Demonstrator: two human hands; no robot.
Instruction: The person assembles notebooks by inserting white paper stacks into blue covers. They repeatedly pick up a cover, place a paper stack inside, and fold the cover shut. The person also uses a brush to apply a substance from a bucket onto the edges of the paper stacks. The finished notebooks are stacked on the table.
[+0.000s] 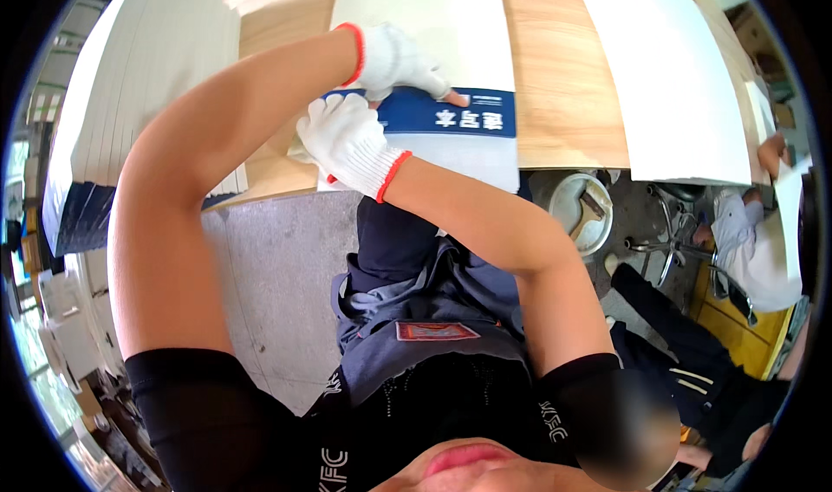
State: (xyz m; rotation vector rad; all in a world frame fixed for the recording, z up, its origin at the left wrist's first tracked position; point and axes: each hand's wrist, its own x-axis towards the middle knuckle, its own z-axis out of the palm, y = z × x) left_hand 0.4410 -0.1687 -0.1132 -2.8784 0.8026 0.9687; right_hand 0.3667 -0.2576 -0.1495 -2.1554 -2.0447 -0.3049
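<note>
A long white paper pad (420,11) with a dark blue printed band (490,115) lies on the wooden table in front of me. I cannot tell how thick it is. My left hand (394,63), in a white knit glove with a red cuff, lies on the pad along the blue band. One bare fingertip stretches out and presses on the band. In a matching glove, my right hand (351,141) is at the pad's left edge by the end of the band, just nearer to me than the left hand. Its fingers are bent over that edge, and their undersides are hidden.
Tall stacks of white paper with dark blue ends (147,84) stand at the left of the table (563,76). More white sheets (685,84) lie at the right. Below the table edge are a white bucket (563,202) with tools and a wheeled chair (672,241). Another person (754,241) is at the right.
</note>
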